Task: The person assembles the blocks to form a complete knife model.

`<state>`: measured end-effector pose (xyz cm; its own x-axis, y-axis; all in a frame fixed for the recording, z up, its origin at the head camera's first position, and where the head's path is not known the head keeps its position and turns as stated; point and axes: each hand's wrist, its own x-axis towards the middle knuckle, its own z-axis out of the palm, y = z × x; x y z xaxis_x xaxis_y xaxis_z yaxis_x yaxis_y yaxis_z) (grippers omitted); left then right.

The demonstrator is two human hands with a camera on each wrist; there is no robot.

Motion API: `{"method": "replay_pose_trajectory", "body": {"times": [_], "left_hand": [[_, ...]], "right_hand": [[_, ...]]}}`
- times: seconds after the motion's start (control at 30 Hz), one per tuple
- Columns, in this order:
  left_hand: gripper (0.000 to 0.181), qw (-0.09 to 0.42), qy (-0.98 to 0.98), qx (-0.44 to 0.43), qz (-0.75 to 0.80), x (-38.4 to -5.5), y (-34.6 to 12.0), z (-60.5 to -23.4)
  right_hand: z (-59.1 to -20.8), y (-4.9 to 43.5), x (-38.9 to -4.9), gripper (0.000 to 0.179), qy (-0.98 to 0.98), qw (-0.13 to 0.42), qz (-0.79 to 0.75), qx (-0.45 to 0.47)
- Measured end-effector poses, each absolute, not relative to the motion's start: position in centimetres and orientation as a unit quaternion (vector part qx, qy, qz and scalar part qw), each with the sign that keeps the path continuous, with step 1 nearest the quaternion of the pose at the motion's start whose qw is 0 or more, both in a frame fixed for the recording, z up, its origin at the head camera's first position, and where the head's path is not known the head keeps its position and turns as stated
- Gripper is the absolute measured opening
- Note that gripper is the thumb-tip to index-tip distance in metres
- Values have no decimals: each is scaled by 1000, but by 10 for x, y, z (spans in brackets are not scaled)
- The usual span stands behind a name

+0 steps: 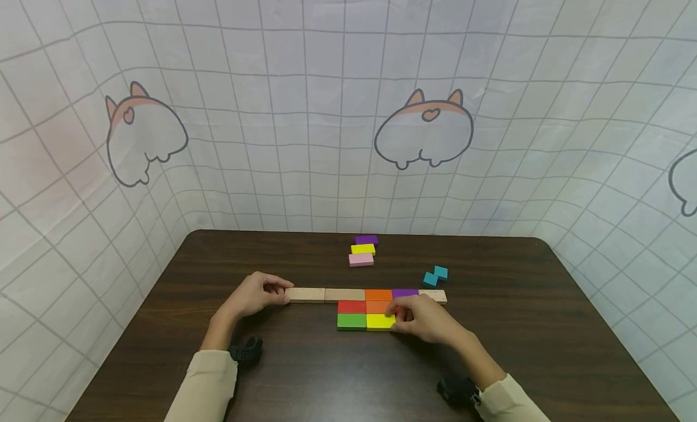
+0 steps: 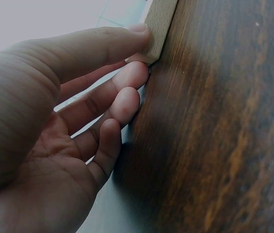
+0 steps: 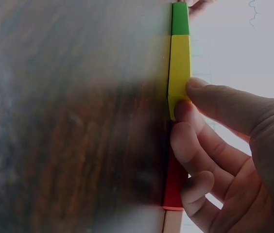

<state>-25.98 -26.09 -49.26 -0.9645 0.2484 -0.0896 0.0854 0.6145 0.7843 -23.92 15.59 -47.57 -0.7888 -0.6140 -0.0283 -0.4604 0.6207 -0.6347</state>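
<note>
In the head view, colored and plain blocks lie edge to edge. My left hand (image 1: pixel 256 295) pinches the left end of a plain wooden block (image 1: pixel 306 295), its thumb on the block's side in the left wrist view. My right hand (image 1: pixel 425 319) pinches the right end of a yellow block (image 1: pixel 380 322) with thumb and forefinger. Left of it lies a green block (image 1: pixel 351 321), with a red block (image 1: pixel 351 307) above. Orange blocks (image 1: pixel 378 295), a purple block (image 1: pixel 405 293) and more plain wood (image 1: pixel 434 296) adjoin. Another red block (image 3: pixel 175 187) shows beside my right fingers.
Farther back on the dark table (image 1: pixel 294 373) lie a purple block (image 1: pixel 366 240), a yellow block (image 1: pixel 363 249) and a pink block (image 1: pixel 361 260). Two small blue blocks (image 1: pixel 430 280) sit at the back right. A patterned white curtain (image 1: pixel 305 137) surrounds the table's far side.
</note>
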Motion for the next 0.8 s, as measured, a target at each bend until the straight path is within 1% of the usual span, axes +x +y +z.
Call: {"method": "replay_pose_trajectory", "body": {"times": [0.23,0.4,0.57,0.8], "left_hand": [[23,97,895,83,427,-261,-260,-493],[23,96,894,87,429,-261,-259,-492],[23,99,894,83,429,-260,-259,-491],[24,95,894,90,429,-260,-260,-492]], "right_hand": [[-473,160,-241,16,883,134,-324,-312],[-464,166,-250,18,879,128,-331,-319],[-454,165,-272,25,872,123,-346,-325],[-443,150,-312,29,867,132,-362,-315]]}}
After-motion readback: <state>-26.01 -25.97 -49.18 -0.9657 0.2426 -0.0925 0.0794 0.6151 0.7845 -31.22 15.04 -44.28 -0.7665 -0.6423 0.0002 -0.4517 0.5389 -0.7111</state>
